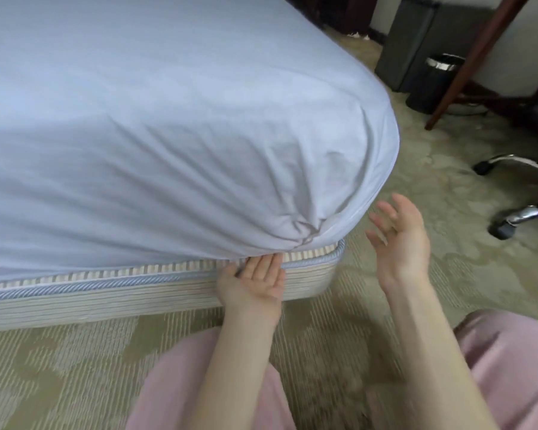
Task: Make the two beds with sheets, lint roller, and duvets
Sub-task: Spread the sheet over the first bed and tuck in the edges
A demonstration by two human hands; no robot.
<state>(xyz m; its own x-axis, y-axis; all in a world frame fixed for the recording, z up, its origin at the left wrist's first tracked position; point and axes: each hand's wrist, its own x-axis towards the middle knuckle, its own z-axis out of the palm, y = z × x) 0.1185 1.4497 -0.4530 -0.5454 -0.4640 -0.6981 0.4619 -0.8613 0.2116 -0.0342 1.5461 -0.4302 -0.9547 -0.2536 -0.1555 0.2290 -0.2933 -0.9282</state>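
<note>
A pale blue-white sheet covers the mattress, pulled tight and gathered in folds at the near right corner. Below it shows the striped bed base with blue piping. My left hand lies palm up at that corner, its straight fingertips pushed in under the sheet's edge between mattress and base. My right hand hovers open just right of the corner, fingers spread, touching nothing. No lint roller or duvet is in view.
Patterned beige carpet surrounds the bed. A black waste bin and a dark cabinet stand at the back right beside a wooden desk leg. Chair castors sit at the right. My pink-clad knees are at the bottom.
</note>
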